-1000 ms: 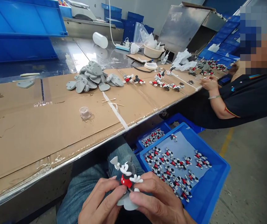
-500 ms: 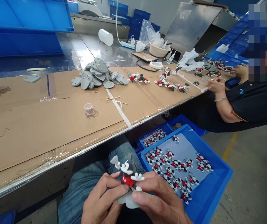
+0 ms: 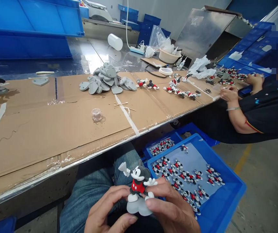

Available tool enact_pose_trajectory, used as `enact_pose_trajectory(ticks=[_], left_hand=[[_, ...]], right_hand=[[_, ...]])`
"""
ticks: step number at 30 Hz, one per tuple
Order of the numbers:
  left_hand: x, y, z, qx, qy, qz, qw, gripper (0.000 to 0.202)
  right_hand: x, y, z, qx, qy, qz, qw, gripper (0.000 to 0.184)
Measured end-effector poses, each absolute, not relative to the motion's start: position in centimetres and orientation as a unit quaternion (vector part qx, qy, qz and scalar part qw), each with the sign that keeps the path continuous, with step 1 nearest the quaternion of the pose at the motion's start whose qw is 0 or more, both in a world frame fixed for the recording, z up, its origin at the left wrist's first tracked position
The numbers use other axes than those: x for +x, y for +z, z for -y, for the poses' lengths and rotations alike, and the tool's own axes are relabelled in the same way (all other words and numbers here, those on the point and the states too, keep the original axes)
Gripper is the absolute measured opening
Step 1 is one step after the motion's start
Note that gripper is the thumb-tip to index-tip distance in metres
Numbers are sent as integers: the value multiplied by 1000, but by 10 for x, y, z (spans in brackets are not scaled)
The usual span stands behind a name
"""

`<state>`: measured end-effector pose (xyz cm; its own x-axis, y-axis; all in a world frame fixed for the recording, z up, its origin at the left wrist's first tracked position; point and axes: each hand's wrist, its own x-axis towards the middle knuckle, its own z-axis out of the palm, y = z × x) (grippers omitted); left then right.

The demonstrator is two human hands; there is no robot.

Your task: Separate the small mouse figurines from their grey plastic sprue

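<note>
A cartoon mouse figurine (image 3: 138, 187) in red shorts stands upright on a grey base (image 3: 140, 207), held low over my lap. My right hand (image 3: 171, 204) grips it, thumb on the foot and base, fingers behind. My left hand (image 3: 112, 207) is curled at the other side, its index finger reaching behind the figurine's leg and its thumb close under the base edge. Part of the left fingers is hidden. The figurine raises a white, cone-like piece (image 3: 122, 167) in one hand.
On the cardboard-covered bench (image 3: 63, 136) are a pile of grey heart-shaped bases (image 3: 105, 79), a small clear pot (image 3: 96, 115), cotton swabs (image 3: 121, 104) and several figurines (image 3: 177, 90). A blue crate (image 3: 228, 194) of figurines stands at right, near a co-worker's arm (image 3: 238, 119).
The figurine has turned more upright and to face me, showing its feet and base. My left thumb has come off its front and dropped below the base. The view has shifted slightly.
</note>
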<state>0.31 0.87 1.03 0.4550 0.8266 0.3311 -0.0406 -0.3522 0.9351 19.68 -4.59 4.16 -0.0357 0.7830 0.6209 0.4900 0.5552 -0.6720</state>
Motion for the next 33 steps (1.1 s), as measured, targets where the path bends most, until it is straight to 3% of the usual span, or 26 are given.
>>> enact_pose_trajectory(ticks=[5, 10, 16, 20, 25, 33], left_hand=[[-4, 6, -10, 834, 409, -270, 254, 24], [0, 2, -10, 871, 405, -252, 119, 20], [5, 10, -6, 868, 425, -237, 95, 24], [6, 12, -13, 868, 431, -235, 68, 25], [8, 20, -26, 882, 419, -217, 11, 13], [12, 27, -29, 884, 400, -241, -2, 17]], right_hand=[[190, 40, 44, -449, 145, 699, 537, 35], [186, 48, 43, -451, 150, 700, 533, 37], [192, 52, 44, -450, 137, 728, 498, 24], [195, 46, 44, -464, 104, 736, 482, 30], [194, 40, 45, -553, -19, 736, 390, 38], [190, 51, 43, -579, -60, 777, 240, 36]])
